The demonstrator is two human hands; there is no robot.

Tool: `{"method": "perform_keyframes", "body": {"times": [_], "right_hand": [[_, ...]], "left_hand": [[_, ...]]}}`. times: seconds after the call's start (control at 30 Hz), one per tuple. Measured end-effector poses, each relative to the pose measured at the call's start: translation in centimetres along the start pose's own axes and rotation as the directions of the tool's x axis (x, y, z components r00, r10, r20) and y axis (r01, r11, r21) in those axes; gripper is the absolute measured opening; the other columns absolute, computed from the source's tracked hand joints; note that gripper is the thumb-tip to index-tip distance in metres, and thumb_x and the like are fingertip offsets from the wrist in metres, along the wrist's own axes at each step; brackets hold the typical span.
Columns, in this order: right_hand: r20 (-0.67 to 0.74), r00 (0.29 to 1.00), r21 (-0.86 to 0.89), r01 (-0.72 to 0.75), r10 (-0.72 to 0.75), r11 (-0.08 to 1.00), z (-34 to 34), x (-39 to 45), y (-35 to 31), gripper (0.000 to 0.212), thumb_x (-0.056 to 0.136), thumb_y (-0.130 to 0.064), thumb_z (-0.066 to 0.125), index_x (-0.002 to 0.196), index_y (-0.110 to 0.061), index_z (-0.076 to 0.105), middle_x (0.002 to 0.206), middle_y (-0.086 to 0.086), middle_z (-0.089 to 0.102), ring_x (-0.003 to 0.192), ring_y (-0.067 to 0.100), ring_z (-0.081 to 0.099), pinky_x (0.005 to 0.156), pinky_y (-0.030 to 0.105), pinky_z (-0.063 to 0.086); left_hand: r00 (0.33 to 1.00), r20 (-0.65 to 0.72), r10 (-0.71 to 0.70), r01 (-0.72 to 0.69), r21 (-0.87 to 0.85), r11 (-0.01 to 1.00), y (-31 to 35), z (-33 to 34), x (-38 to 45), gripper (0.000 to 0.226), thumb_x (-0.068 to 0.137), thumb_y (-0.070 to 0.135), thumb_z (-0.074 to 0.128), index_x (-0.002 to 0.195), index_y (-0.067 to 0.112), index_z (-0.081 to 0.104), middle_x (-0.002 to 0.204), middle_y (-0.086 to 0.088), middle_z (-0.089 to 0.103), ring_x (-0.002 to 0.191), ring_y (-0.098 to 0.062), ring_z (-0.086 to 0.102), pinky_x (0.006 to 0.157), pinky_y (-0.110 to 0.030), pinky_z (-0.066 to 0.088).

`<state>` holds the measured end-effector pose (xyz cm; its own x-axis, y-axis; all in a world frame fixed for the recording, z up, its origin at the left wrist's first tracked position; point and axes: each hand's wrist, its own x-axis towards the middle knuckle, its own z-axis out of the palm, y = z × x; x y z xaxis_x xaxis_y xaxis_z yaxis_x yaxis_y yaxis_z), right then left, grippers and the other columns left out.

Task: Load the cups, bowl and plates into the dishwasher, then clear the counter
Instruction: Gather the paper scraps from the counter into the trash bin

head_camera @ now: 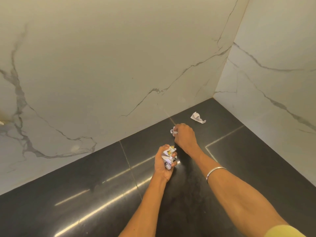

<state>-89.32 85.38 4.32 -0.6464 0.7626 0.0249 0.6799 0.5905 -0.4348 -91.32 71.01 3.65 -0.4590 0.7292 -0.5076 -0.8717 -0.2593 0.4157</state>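
Observation:
On the black counter point(85, 194), my left hand point(163, 164) grips a wad of crumpled white paper point(168, 156) with yellow and dark print. Just beyond it, my right hand point(184, 136) pinches a smaller crumpled paper scrap point(173, 130) close to the counter near the back wall. A third crumpled white paper point(198, 118) lies loose on the counter, farther back toward the corner, apart from both hands. No cups, bowl, plates or dishwasher are in view.
White marble-veined walls point(102, 74) meet in a corner at the back right and bound the counter. A silver bangle point(215, 171) sits on my right forearm. Pale seams cross the dark counter surface.

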Motion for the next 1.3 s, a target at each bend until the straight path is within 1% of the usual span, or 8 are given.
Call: {"method": "perform_keyframes", "body": {"times": [0.17, 0.33, 0.5, 0.7, 0.9, 1.03, 1.17, 1.3], "right_hand": [[-0.022, 1.0, -0.105, -0.001, -0.002, 0.994, -0.6, -1.8, 0.8, 0.019, 0.092, -0.012, 0.061, 0.11, -0.012, 0.063, 0.1, 0.008, 0.067, 0.09, 0.027, 0.066, 0.068, 0.032, 0.045], [0.029, 0.999, -0.059, -0.023, 0.025, 0.998, -0.9, -1.6, 0.6, 0.056, 0.087, -0.012, 0.068, 0.137, -0.011, 0.042, 0.105, 0.015, 0.063, 0.096, 0.034, 0.063, 0.076, 0.04, 0.05], [0.029, 0.998, -0.097, -0.049, 0.052, 0.994, -0.9, -1.6, 0.2, 0.012, 0.091, -0.01, 0.058, 0.098, -0.004, 0.066, 0.104, 0.016, 0.059, 0.092, 0.033, 0.062, 0.077, 0.038, 0.052], [0.012, 0.953, 0.264, -0.294, 0.301, 0.919, -2.9, -2.7, 1.2, 0.042, 0.091, -0.011, 0.061, 0.052, -0.014, 0.048, 0.055, -0.002, 0.047, 0.05, 0.015, 0.045, 0.049, 0.024, 0.032], [0.268, 0.941, 0.415, -0.307, 0.207, 0.857, -6.0, -4.5, 2.2, 0.013, 0.087, -0.028, 0.073, 0.082, -0.017, 0.076, 0.065, -0.007, 0.059, 0.059, 0.002, 0.051, 0.052, 0.012, 0.037], [0.382, 0.923, 0.449, -0.227, 0.044, 0.864, -7.0, -6.1, 1.5, 0.026, 0.083, -0.027, 0.077, 0.059, -0.023, 0.067, 0.048, -0.016, 0.052, 0.048, -0.002, 0.047, 0.051, 0.01, 0.035], [0.285, 0.956, 0.316, -0.16, 0.067, 0.935, -5.6, -7.1, -0.1, 0.02, 0.076, -0.036, 0.082, 0.085, -0.019, 0.079, 0.072, -0.013, 0.071, 0.064, -0.002, 0.061, 0.062, 0.013, 0.046], [0.159, 0.979, 0.214, -0.164, 0.131, 0.963, -4.5, -7.9, -1.7, 0.023, 0.073, -0.044, 0.08, 0.09, -0.027, 0.078, 0.086, -0.009, 0.074, 0.077, 0.008, 0.065, 0.065, 0.021, 0.047]], "left_hand": [[1.0, -0.007, -0.003, 0.003, 0.028, 1.0, 0.0, 0.2, -0.4, 0.007, 0.082, 0.018, 0.058, 0.079, 0.013, 0.061, 0.07, -0.006, 0.046, 0.052, -0.013, 0.048, 0.034, -0.015, 0.03], [1.0, -0.008, -0.011, 0.012, 0.04, 0.999, 0.1, 0.1, -0.3, 0.004, 0.083, 0.016, 0.058, 0.082, 0.013, 0.059, 0.068, -0.005, 0.047, 0.053, -0.013, 0.048, 0.034, -0.016, 0.03], [1.0, -0.005, -0.017, 0.018, 0.057, 0.998, 0.2, 0.0, -0.2, 0.005, 0.083, 0.017, 0.06, 0.082, 0.012, 0.06, 0.068, -0.006, 0.049, 0.053, -0.014, 0.05, 0.034, -0.016, 0.033], [0.999, -0.049, 0.005, -0.002, 0.053, 0.999, 0.1, 0.5, -0.2, 0.009, 0.084, 0.019, 0.06, 0.081, 0.011, 0.064, 0.074, -0.009, 0.057, 0.054, -0.016, 0.053, 0.034, -0.017, 0.035], [0.994, -0.106, -0.008, 0.015, 0.06, 0.998, 0.0, 0.9, -0.5, 0.024, 0.09, 0.022, 0.058, 0.108, 0.007, 0.066, 0.083, -0.015, 0.065, 0.06, -0.019, 0.059, 0.034, -0.019, 0.04], [0.986, -0.165, 0.0, 0.024, 0.14, 0.99, -0.3, 1.7, -1.1, 0.015, 0.088, 0.019, 0.06, 0.093, 0.005, 0.063, 0.068, -0.011, 0.061, 0.046, -0.016, 0.056, 0.036, -0.018, 0.042], [0.991, -0.133, -0.026, 0.046, 0.149, 0.988, -0.1, 1.4, -1.9, 0.025, 0.091, 0.025, 0.059, 0.098, 0.001, 0.063, 0.061, -0.011, 0.06, 0.038, -0.015, 0.056, 0.034, -0.019, 0.044], [0.997, -0.048, -0.067, 0.072, 0.116, 0.991, 0.7, 0.4, -2.3, 0.032, 0.093, 0.035, 0.06, 0.102, 0.004, 0.066, 0.06, -0.009, 0.06, 0.036, -0.014, 0.052, 0.03, -0.019, 0.04]]}}
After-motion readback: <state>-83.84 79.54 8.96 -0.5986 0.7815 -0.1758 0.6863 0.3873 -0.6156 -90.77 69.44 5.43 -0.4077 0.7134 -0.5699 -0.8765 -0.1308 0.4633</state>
